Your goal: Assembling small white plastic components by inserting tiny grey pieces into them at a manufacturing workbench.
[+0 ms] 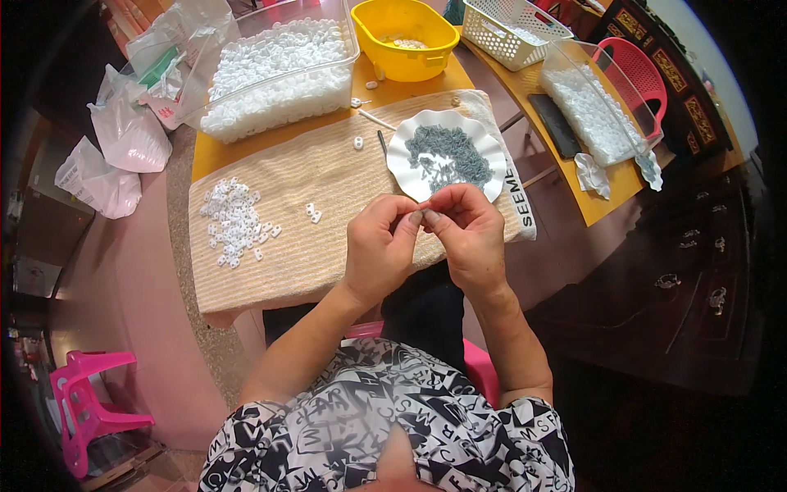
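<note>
My left hand and my right hand meet over the near edge of the towel-covered table. Thumbs and fingertips are pinched together around something too small and hidden to name. Just beyond them lies a white wavy-rimmed plate with a heap of small grey-green pieces and some white ones. To the left, a pile of small white plastic pieces with dark holes rests on the striped beige towel. A few like them sit apart, between the pile and my left hand.
A clear tub of white pieces and a yellow basin stand at the back. On the right-hand table are a white basket, another clear tub and a dark flat case. Plastic bags and a pink stool are left.
</note>
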Demonstrator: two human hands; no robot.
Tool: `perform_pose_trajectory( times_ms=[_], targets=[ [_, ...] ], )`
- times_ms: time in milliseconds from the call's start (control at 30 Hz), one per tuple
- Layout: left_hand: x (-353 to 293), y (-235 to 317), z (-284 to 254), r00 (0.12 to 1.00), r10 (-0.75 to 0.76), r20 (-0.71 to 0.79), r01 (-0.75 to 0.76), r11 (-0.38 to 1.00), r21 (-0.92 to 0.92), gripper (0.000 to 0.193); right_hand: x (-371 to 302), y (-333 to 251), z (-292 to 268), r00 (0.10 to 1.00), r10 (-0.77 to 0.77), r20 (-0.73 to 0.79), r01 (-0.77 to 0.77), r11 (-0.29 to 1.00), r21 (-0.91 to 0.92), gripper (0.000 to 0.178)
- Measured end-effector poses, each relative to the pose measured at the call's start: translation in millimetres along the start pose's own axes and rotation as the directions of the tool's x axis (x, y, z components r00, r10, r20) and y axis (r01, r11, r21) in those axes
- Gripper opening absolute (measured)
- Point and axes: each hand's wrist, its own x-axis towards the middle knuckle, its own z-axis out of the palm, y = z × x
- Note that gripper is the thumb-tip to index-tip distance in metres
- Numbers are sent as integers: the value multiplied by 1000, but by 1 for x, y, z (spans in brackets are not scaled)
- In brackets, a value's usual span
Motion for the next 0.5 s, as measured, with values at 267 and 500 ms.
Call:
perform_pose_trajectory(
  times_ms=[267, 500],
  targets=[
    [2, 5, 1, 997, 71, -30, -67, 992, 111, 5, 4, 5, -4, 998, 67, -20, -68, 997, -39, 13],
    [-4, 2, 11, 970, 219, -104, -209, 973, 98, 3, -4, 17, -10, 994, 110, 20, -112, 989, 98, 11]
  ],
)
